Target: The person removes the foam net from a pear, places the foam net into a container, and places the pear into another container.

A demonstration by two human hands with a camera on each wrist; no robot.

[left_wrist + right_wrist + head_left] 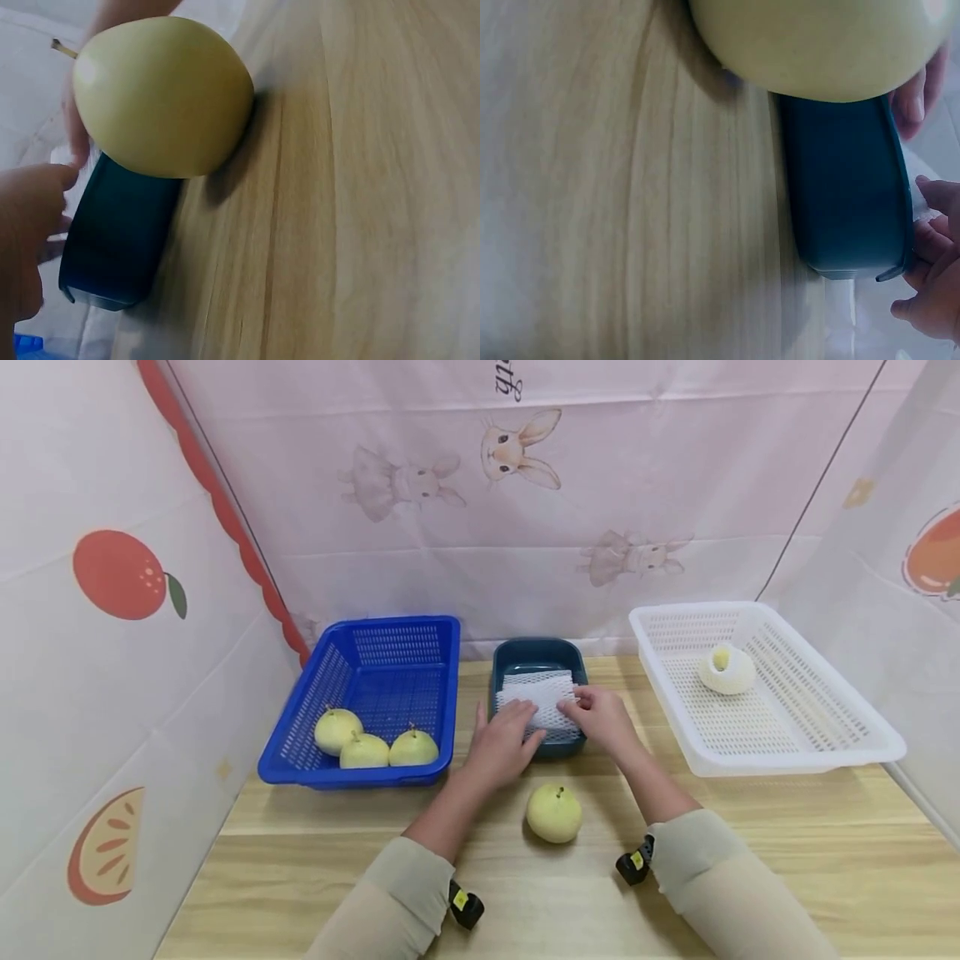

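The left hand (501,743) lies with its fingers extended over the white mesh netting (546,693), gripping nothing. The right hand (602,720) has thumb and forefinger at the netting's right edge; whether they pinch it I cannot tell. The netting sits under and between the fingertips, inside the dark teal box (540,652). A pale yellow pear (554,813) rests on the bench (585,910), just in front of the box and between the forearms, touched by neither hand. A black wrist camera (467,906) hangs below the left sleeve, another (634,862) below the right.

Farther left, a blue basket (397,685) holds three bare pears (364,750) near its front; on the right, a white basket (780,747) holds one pear in a white net sleeve (727,670).

The wrist views, unlike the head view, show the box's outer side wall and the pear's flank close up, with its shadow on the wood. Only the head view takes in the white basket and the box's interior.

In the left wrist view the pear covers part of the box and right hand, and just a corner of the blue basket appears. In the right wrist view the pear is cut off at the top, and the netting is a blurred white patch.
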